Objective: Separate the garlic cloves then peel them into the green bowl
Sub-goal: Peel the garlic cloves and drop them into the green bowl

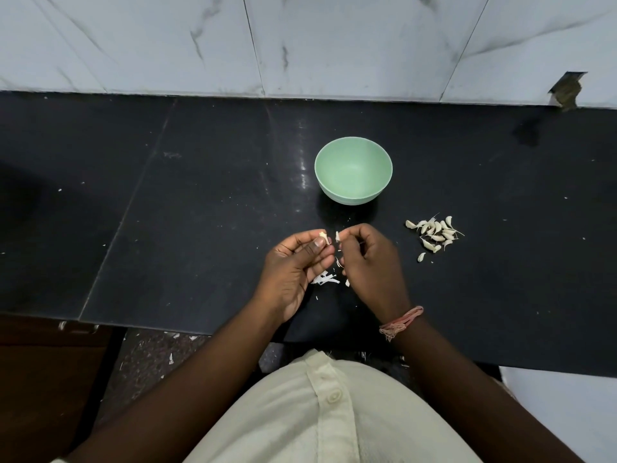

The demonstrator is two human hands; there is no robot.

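Peeling under way just short of the green bowl (353, 170), which looks empty; left hand (295, 267) pinches a garlic clove (322, 234); right hand (365, 259) pinches a skin strip (337, 236); clove small, light, slippery; grip its ends; unpeeled cloves (434, 233) right of bowl.

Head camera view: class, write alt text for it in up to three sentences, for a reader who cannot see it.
Over a black counter, the left hand pinches a garlic clove while the right hand pulls off a bit of skin. Beyond them stands an empty green bowl; a pile of unpeeled cloves lies to its right, with peel scraps under the hands.
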